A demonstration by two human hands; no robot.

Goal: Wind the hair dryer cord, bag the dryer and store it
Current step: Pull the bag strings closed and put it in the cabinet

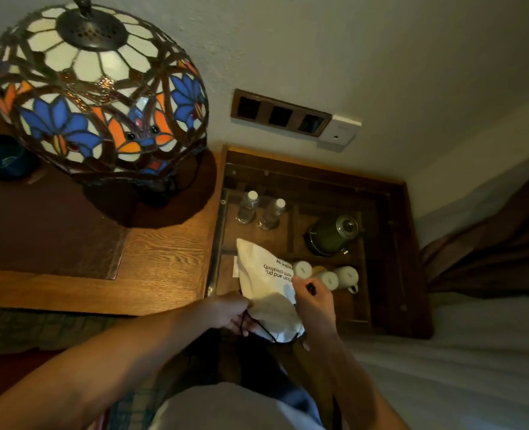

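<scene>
Head view: my left hand [230, 311] grips the white cloth bag [268, 285] at its drawstring [257, 325] neck, my right hand [313, 301] pinching its side, above the open drawer [359, 308]. Soft, likely bottom-heavy; I'd hold the neck.

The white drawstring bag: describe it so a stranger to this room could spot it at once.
Start at the big stained-glass lamp on the wooden table, then look right and down into the open compartmented drawer. Over its near left section, both hands hold the white drawstring bag. Unlike the white cups beside it, it is soft cloth with black printed text and black cords.
</scene>
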